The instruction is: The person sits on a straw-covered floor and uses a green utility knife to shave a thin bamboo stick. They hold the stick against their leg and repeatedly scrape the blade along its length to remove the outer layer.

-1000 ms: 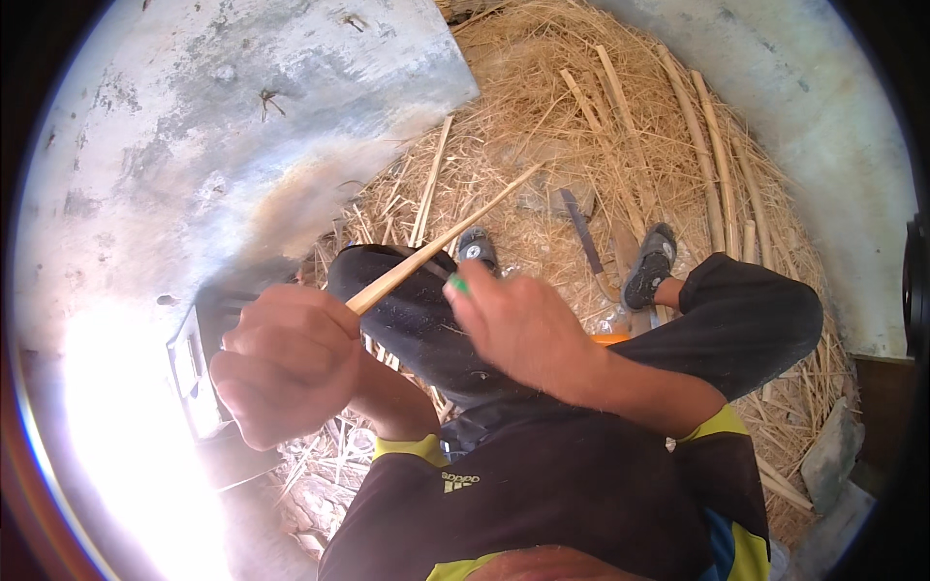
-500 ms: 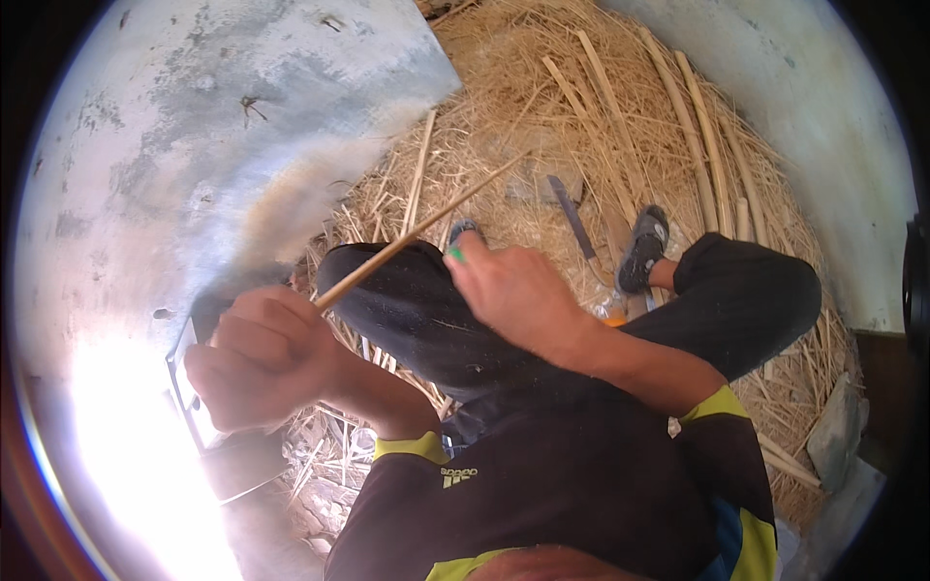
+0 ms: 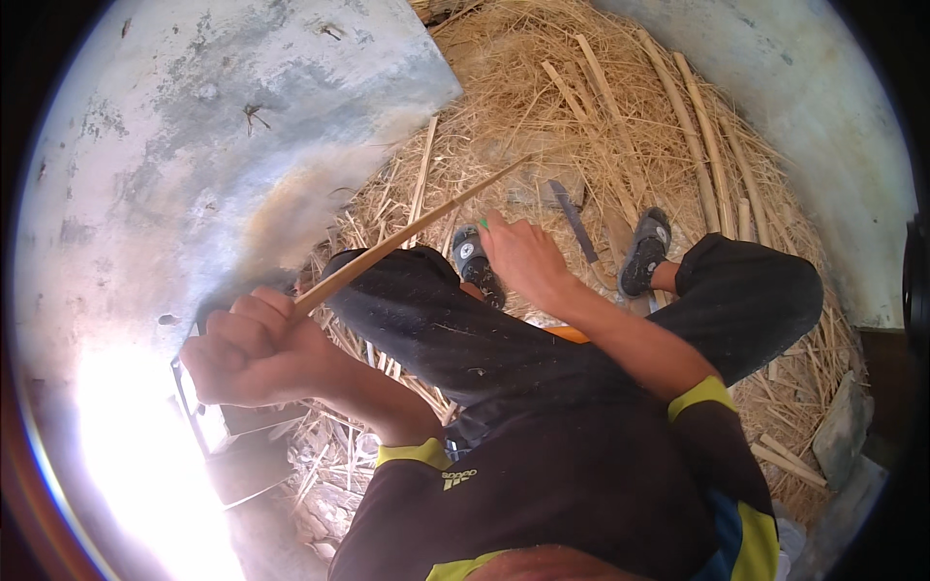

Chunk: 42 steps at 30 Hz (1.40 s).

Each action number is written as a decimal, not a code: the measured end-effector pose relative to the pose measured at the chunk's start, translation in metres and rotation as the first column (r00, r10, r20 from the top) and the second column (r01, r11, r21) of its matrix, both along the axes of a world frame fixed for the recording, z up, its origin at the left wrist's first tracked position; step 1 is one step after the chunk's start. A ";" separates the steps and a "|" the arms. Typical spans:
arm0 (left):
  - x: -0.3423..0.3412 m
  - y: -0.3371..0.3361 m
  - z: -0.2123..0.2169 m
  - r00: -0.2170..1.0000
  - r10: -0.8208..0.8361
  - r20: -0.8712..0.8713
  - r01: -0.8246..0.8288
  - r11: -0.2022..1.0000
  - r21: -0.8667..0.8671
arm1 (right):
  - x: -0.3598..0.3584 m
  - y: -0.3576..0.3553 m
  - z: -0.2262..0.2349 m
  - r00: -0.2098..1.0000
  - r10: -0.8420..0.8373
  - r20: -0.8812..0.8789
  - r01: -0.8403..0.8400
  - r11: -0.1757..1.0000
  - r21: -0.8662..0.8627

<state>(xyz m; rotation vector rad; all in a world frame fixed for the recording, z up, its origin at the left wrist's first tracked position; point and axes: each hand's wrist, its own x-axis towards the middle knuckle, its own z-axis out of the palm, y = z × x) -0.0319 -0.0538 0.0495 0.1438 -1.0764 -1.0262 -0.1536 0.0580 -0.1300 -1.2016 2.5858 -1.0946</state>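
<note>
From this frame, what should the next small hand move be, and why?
Probably bring the right hand up onto the far part of the thin stick to steady it. The left hand grips only its near end in a fist, so the stick juts out unsupported over the knee, while the right hand sits just below it, apparently not touching.

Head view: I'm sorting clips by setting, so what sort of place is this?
Probably an outdoor spot for working cane: straw covers the ground, cut stalks lie beside a concrete wall, and the left hand grips a thin stick.
</note>
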 end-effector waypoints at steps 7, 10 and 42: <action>0.007 0.001 -0.008 0.985 -0.155 0.075 0.162 0.981 -0.106 | 0.023 0.003 0.030 0.987 0.117 0.110 -0.113 0.993 -0.045; 0.022 -0.022 -0.013 0.766 -0.601 0.228 0.640 0.677 -0.364 | 0.011 0.016 0.034 0.991 0.125 0.047 -0.128 0.990 0.064; -0.005 0.007 0.004 0.999 0.037 0.034 -0.038 0.998 0.052 | 0.010 -0.012 -0.014 0.986 0.017 0.166 -0.005 0.997 -0.073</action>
